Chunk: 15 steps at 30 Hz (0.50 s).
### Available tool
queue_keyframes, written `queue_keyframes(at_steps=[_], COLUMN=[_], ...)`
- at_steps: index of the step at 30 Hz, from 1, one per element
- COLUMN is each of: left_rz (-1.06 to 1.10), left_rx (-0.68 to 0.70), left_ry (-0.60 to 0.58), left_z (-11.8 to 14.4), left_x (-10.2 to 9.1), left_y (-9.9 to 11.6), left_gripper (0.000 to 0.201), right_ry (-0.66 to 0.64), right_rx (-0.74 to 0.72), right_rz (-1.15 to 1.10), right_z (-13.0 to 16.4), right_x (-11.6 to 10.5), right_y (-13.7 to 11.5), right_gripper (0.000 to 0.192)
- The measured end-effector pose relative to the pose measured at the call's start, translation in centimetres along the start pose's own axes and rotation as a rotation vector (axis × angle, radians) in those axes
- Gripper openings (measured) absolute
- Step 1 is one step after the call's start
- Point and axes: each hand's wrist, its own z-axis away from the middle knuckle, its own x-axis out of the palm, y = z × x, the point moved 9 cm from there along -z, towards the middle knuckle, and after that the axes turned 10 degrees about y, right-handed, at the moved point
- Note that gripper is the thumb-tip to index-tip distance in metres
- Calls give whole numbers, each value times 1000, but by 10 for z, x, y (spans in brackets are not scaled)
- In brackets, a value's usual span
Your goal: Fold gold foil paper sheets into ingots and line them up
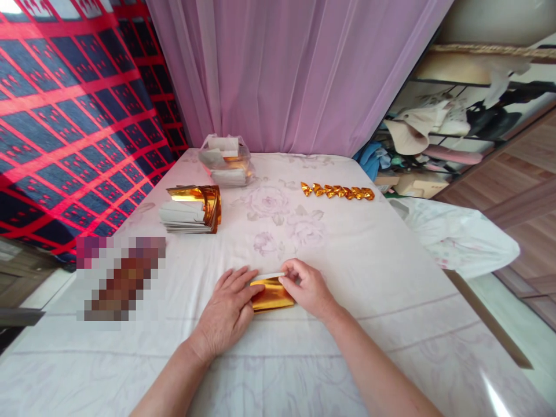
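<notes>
A: Grip state?
B: Right hand [305, 288] is pinching the gold sheet [274, 296] at its far right corner, thumb against fingers. Left hand [229, 302] isn't clenching; it's lying flat, fingertips resting on the sheet's left side.
A: Sheet location?
B: It's lying on the floral tablecloth [369, 278], between both hands, far edge showing a pale strip.
A: Nearby?
B: Paper stack [185, 217] is sitting far left, plastic bag [226, 164] is resting behind it, row of folded gold pieces [343, 192] is lying far right.
</notes>
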Motion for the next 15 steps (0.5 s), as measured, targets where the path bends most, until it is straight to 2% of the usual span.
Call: queue_keyframes(at_steps=[6, 11, 15], left_rz=[88, 132, 177], left_rx=[-38, -148, -236], left_ry=[54, 168, 215], left_z=[-1, 0, 2], left_x=[-6, -12, -13], left_y=[-4, -16, -23], left_gripper=[36, 47, 43], right_ry=[3, 1, -44], right_rx=[62, 95, 110], right_rz=[-113, -236, -265], right_z=[0, 1, 2], right_x=[1, 2, 4], right_y=[8, 12, 9], right_gripper=[10, 13, 16])
